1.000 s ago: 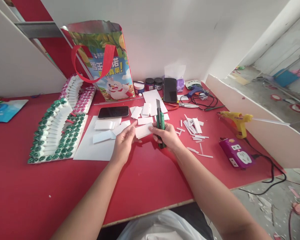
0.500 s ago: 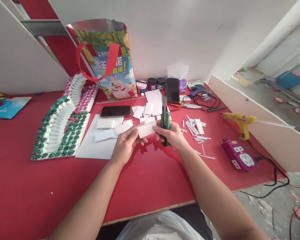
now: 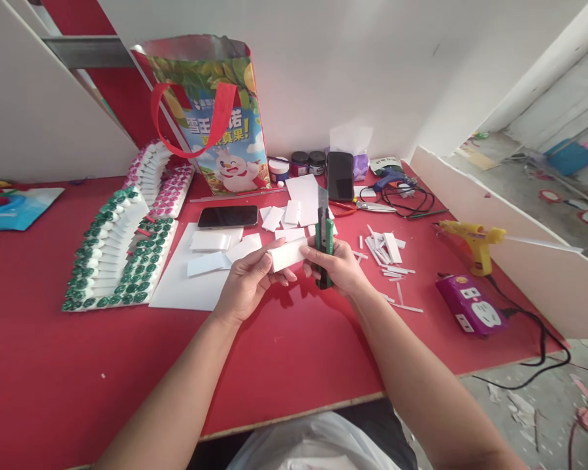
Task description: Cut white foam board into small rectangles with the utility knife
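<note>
Between both hands, above red flat tabletop [image 3: 294, 365]: small white rectangular piece [image 3: 288, 254], left end pinched by left hand [image 3: 245, 281], right end by right hand [image 3: 336, 264], also gripping green-and-black box cutter [image 3: 325, 245], blade up.

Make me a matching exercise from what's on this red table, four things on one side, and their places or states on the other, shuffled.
Things:
1. Green utility knife
2. Yellow glue gun
3. Patterned bag with red handles
4. Folded white piece

Places or states:
A. Standing upright at the back, beside the pink and green decorated pieces
B. Held between the fingers of both hands
C. In the right hand, blade pointing away from the person
D. Near the table's right side, just beyond the purple power socket

Right pairs: 1-C, 2-D, 3-A, 4-B
</note>
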A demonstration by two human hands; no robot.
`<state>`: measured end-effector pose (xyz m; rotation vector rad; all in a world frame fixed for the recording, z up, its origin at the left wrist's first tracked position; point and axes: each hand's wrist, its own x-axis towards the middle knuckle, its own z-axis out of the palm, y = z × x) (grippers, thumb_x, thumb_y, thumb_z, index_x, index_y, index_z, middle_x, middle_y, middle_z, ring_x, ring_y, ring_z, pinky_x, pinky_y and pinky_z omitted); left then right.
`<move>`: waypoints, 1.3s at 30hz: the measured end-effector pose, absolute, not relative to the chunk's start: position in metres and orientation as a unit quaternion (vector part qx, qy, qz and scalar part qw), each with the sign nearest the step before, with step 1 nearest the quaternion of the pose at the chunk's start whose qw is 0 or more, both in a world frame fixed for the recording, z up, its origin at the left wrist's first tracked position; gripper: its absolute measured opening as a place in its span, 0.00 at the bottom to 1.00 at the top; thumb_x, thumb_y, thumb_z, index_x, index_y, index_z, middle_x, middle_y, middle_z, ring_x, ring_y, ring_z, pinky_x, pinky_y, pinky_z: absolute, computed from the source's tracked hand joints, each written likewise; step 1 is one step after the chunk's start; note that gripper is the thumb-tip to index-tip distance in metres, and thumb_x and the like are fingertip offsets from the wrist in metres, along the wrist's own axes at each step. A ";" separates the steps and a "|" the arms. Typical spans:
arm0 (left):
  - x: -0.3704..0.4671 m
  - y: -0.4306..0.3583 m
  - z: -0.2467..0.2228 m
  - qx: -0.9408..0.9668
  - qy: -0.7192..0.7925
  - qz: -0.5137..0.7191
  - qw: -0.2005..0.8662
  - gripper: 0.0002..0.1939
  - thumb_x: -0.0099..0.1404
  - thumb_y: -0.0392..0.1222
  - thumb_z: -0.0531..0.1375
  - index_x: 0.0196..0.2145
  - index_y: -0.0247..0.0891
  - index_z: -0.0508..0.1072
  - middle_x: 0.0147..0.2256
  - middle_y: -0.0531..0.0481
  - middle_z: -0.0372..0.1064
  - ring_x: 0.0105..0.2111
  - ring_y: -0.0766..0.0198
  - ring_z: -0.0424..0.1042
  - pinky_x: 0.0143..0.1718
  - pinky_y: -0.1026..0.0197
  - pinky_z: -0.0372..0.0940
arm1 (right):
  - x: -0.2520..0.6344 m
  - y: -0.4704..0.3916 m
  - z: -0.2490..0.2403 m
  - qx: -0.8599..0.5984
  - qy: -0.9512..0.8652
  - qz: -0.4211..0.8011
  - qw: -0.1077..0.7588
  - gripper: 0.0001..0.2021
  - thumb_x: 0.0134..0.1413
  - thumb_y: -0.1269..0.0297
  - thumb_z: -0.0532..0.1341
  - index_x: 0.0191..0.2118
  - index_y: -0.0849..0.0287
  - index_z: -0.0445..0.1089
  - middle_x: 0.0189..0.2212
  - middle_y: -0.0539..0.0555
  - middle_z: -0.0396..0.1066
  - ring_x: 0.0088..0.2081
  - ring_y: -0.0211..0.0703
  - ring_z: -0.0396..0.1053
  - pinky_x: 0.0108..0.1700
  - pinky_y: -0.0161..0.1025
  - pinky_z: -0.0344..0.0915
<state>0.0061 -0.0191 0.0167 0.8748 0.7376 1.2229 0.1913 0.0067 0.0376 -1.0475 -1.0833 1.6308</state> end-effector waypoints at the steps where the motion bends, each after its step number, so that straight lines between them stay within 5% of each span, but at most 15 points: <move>1: 0.006 -0.019 0.016 0.390 0.329 0.540 0.670 0.23 0.63 0.52 0.68 0.52 0.40 0.79 0.29 0.47 0.77 0.29 0.61 0.76 0.31 0.59 0.71 | 0.191 0.007 0.037 -0.419 -0.438 0.658 0.446 0.19 0.44 0.52 0.73 0.31 0.59 0.68 0.16 0.49 0.70 0.17 0.34 0.60 0.20 0.33 0.54; 22: 0.001 -0.017 0.018 0.350 0.303 0.519 0.719 0.20 0.59 0.50 0.71 0.48 0.41 0.81 0.27 0.48 0.75 0.28 0.63 0.74 0.30 0.61 0.70 | 0.193 0.008 0.033 -0.399 -0.466 0.648 0.451 0.16 0.46 0.54 0.73 0.31 0.60 0.71 0.18 0.50 0.72 0.19 0.35 0.64 0.23 0.34 0.61; 29: 0.002 -0.017 0.023 0.362 0.298 0.503 0.726 0.28 0.64 0.56 0.65 0.56 0.37 0.76 0.36 0.44 0.78 0.32 0.60 0.75 0.33 0.60 0.71 | 0.197 0.014 0.027 -0.431 -0.392 0.688 0.433 0.21 0.38 0.52 0.76 0.30 0.60 0.69 0.14 0.47 0.66 0.17 0.33 0.59 0.17 0.31 0.51; 39: 0.005 -0.018 0.022 0.358 0.322 0.526 0.701 0.25 0.63 0.54 0.67 0.52 0.36 0.79 0.39 0.43 0.78 0.30 0.62 0.75 0.33 0.59 0.71 | 0.197 0.014 0.028 -0.432 -0.375 0.705 0.419 0.22 0.35 0.53 0.77 0.28 0.60 0.67 0.13 0.45 0.63 0.16 0.30 0.56 0.16 0.30 0.46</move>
